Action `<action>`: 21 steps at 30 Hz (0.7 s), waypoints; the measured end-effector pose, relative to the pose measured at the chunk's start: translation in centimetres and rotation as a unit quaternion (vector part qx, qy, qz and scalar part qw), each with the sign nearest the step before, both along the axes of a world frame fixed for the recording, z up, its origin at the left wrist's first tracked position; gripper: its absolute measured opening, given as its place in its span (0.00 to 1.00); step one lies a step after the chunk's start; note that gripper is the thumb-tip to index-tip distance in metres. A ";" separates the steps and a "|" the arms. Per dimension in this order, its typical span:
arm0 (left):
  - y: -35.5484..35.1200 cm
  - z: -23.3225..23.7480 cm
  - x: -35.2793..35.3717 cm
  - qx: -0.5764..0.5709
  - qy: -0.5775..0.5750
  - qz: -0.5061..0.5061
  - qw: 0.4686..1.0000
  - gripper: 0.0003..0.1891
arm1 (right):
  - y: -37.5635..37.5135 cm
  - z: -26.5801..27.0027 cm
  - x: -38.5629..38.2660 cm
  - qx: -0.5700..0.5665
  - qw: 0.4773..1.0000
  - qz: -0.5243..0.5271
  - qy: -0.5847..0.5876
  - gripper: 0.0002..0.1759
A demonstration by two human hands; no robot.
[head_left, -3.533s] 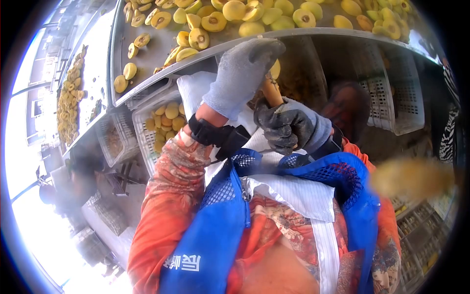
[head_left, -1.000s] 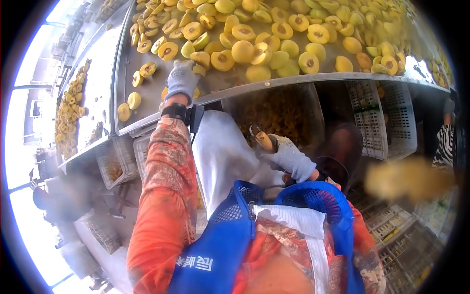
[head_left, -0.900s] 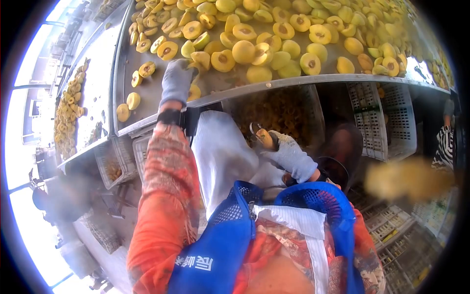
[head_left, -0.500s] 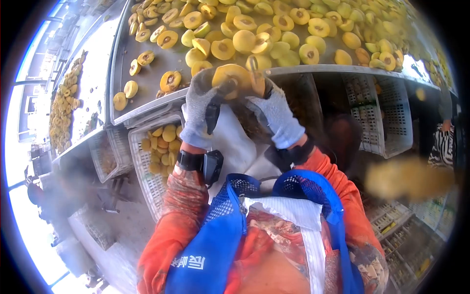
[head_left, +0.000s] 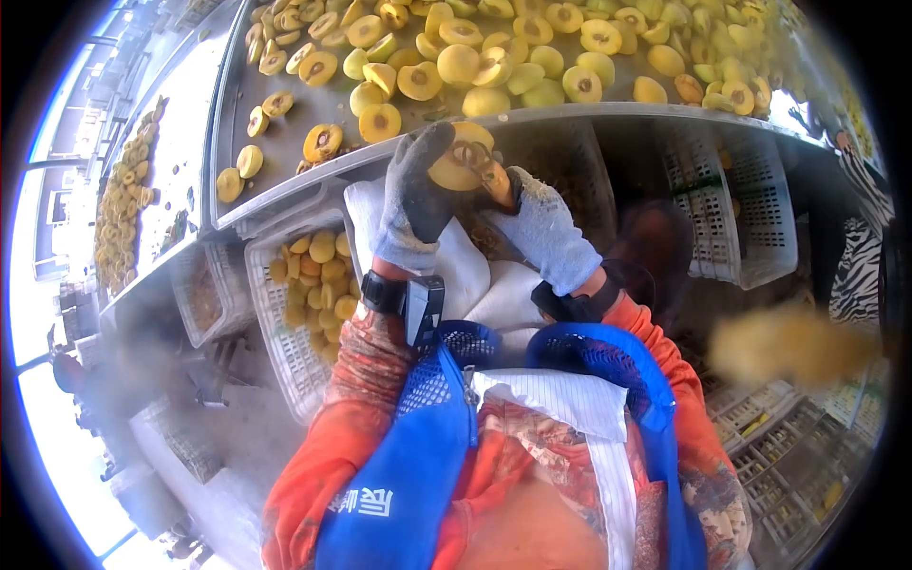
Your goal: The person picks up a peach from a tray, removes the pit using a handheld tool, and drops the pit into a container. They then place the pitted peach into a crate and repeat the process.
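My left hand (head_left: 404,214), in a grey-white glove with dark palm, is closed around a yellow peach half (head_left: 454,171). Its cut face, with a brown pit hollow, is turned up. My right hand (head_left: 546,228), gloved alike, grips a small orange-brown tool (head_left: 495,179) that looks like a pitting tool. Its tip is against the peach's cut face, partly hidden by the fruit and fingers. Both hands are close together just in front of the table edge. Beyond them, many peach halves (head_left: 380,122) lie on the metal sorting table (head_left: 285,161), several with dark pit hollows.
A white crate (head_left: 302,366) of yellow peach pieces stands below the table at left, beside another crate (head_left: 211,313). More white crates (head_left: 760,218) are under the table at right. A person in zebra-striped clothing (head_left: 858,275) is at far right. A blurred yellowish smudge covers part of the right side.
Both hands have come slightly down, off the table edge toward my body, with the peach half. The tool has tilted, its tip now lying over the peach's hollow.
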State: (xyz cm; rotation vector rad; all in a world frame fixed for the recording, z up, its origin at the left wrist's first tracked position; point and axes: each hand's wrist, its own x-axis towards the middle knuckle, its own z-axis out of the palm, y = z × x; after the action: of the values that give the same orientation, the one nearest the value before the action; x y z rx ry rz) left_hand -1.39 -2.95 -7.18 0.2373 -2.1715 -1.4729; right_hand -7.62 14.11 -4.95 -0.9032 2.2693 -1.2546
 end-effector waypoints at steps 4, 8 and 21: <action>1.5 2.7 0.7 -0.108 0.059 0.036 0.992 0.31 | 0.3 -0.5 0.4 -0.007 1.000 -0.006 0.009 0.22; 3.8 5.7 0.7 -0.119 0.038 0.069 0.990 0.25 | 0.3 0.1 1.8 -0.053 0.997 -0.040 -0.034 0.19; 6.6 6.8 1.3 0.043 0.014 0.110 0.993 0.15 | 1.5 4.0 2.5 -0.077 0.904 0.072 -0.414 0.11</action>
State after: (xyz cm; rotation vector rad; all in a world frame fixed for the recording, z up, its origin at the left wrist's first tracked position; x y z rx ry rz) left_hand -0.04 3.64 -0.37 0.4680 -1.9914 -1.4362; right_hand -5.11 15.56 -0.92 -0.4306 1.4214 -1.4061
